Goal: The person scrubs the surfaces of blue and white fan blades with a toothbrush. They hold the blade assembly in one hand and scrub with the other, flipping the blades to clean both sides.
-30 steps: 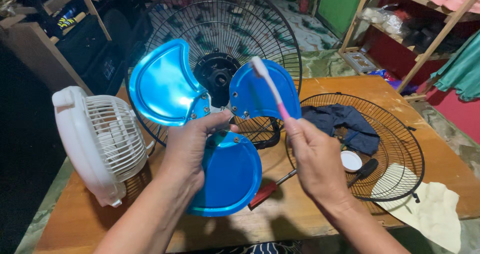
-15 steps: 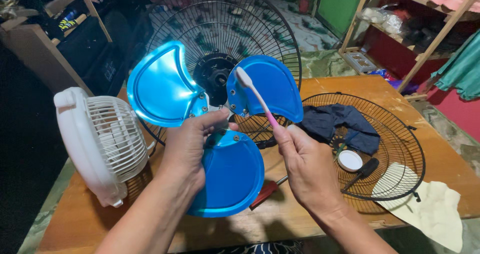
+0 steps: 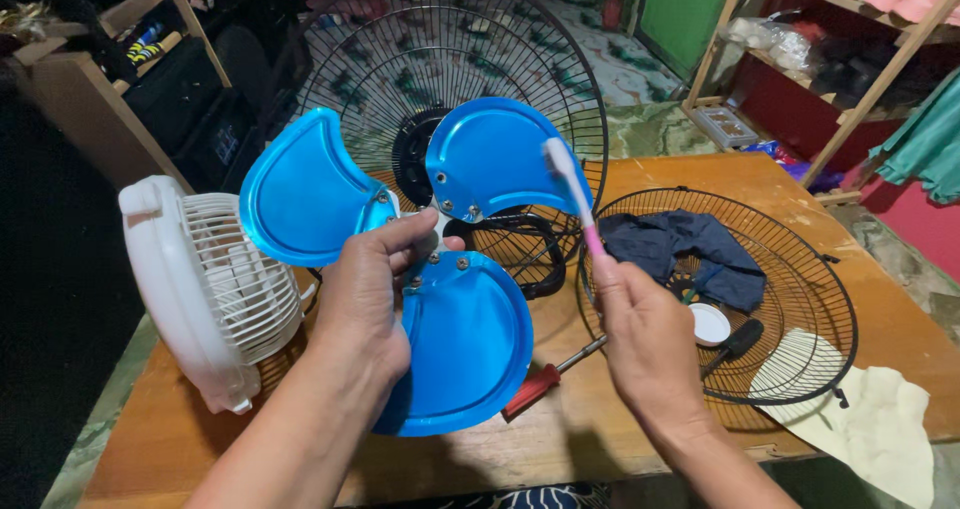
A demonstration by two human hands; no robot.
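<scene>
Your left hand [image 3: 365,304] is closed around the hub of the blue fan blade [image 3: 440,269] at the centre of the frame, thumb across the front, holding it up above the wooden table [image 3: 640,179]. Your right hand [image 3: 650,339], right of centre, is curled shut on the pink handle of a toothbrush [image 3: 572,194], whose white head rests against the upper right lobe of the blade. A white fan [image 3: 205,284] stands at the left, a wire grille [image 3: 790,299] lies at the right with a dark cloth [image 3: 680,249] on it, and a red screwdriver [image 3: 545,381] lies below the blade.
</scene>
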